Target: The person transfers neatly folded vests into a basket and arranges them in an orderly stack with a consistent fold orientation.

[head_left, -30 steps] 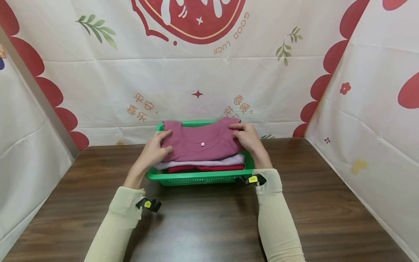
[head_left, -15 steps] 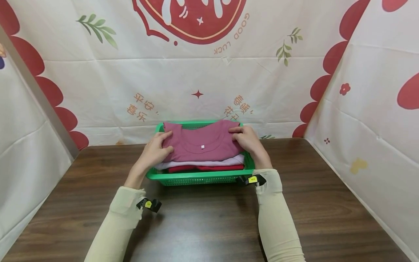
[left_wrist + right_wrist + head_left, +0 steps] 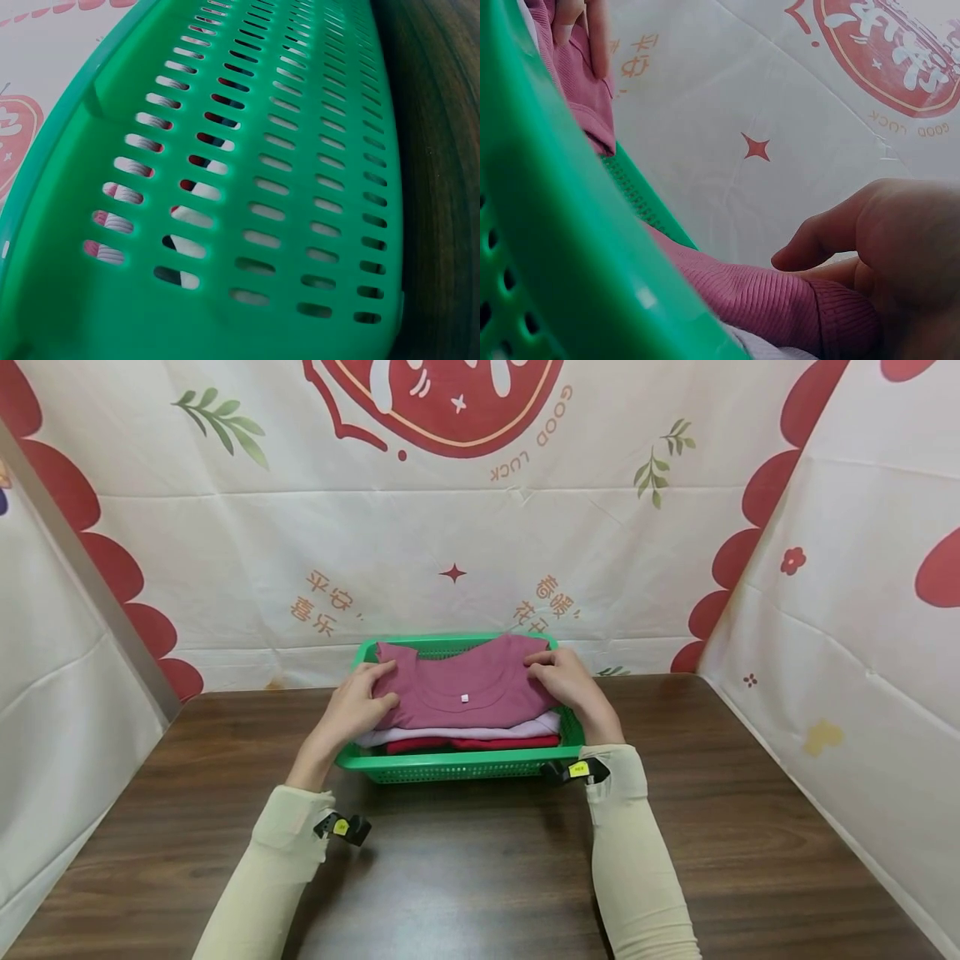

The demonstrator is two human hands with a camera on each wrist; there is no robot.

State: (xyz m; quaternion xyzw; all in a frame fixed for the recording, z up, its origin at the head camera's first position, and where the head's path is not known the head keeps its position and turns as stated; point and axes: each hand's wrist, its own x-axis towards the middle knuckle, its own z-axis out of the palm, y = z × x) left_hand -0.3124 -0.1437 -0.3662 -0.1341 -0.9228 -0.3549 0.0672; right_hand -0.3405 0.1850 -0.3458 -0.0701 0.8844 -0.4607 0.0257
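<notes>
A folded dusky-pink ribbed shirt [image 3: 465, 681] with a round neckline and a small white label lies on top of a stack of folded clothes in a green basket [image 3: 465, 766]. Below it show a pale lilac garment [image 3: 517, 727] and a red one [image 3: 472, 744]. At the shirt's left side my left hand [image 3: 356, 700] touches it, thumb and forefinger spread apart on the cloth. My right hand [image 3: 573, 679] rests at its right side, the thumb lifted apart from the ribbed fabric in the right wrist view. The other fingers are mostly hidden.
The basket stands on a dark brown wooden table [image 3: 465, 877], close to a white printed cloth backdrop [image 3: 450, 527] behind it. Another white printed cloth [image 3: 847, 693] hangs on the right. In the left wrist view, the slotted basket wall [image 3: 247, 172] fills most of the picture.
The pink shirt's back edge and right shoulder have sunk slightly and lie flatter, exposing more of the basket's back wall. Both hands have stayed almost in place.
</notes>
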